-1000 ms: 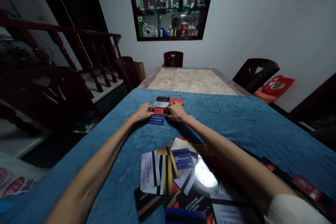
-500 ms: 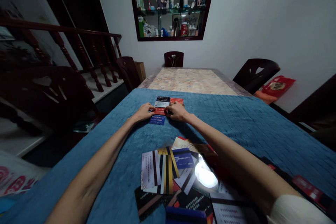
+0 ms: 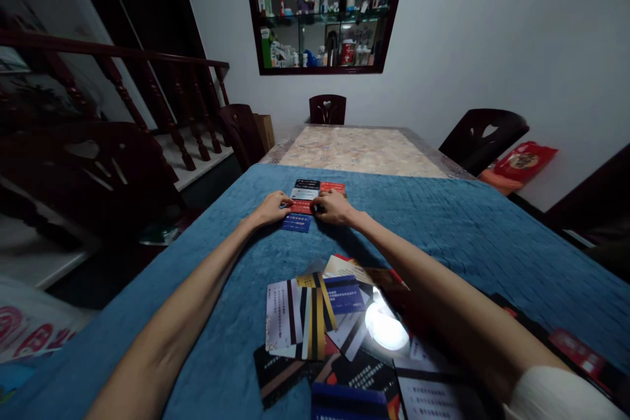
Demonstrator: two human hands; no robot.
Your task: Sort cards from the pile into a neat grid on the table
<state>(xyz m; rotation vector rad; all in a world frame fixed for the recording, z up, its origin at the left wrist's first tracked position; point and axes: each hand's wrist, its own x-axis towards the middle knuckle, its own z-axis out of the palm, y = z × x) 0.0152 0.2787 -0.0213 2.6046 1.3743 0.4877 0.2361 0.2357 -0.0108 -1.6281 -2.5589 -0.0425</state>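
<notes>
A red card (image 3: 301, 207) lies in a column of cards on the blue cloth, between my two hands. My left hand (image 3: 270, 209) has its fingers closed at the card's left edge. At its right edge, my right hand (image 3: 333, 207) is bent with the fingertips together against it. Above the red card are a white card (image 3: 304, 194) and a black card (image 3: 307, 183). A blue card (image 3: 296, 223) lies below it. Another red card (image 3: 333, 186) sits just beyond my right hand, partly hidden by it.
Closer to me, a loose pile of overlapping cards (image 3: 283, 315) spreads under my right forearm. The blue cloth (image 3: 216, 262) covers the near table; a patterned tabletop (image 3: 364, 147) shows beyond. Chairs (image 3: 485, 138) stand around it, and a red bag (image 3: 524, 164) is at the right.
Both hands stay at the red card's edges with almost no movement. The whole view has shifted slightly.
</notes>
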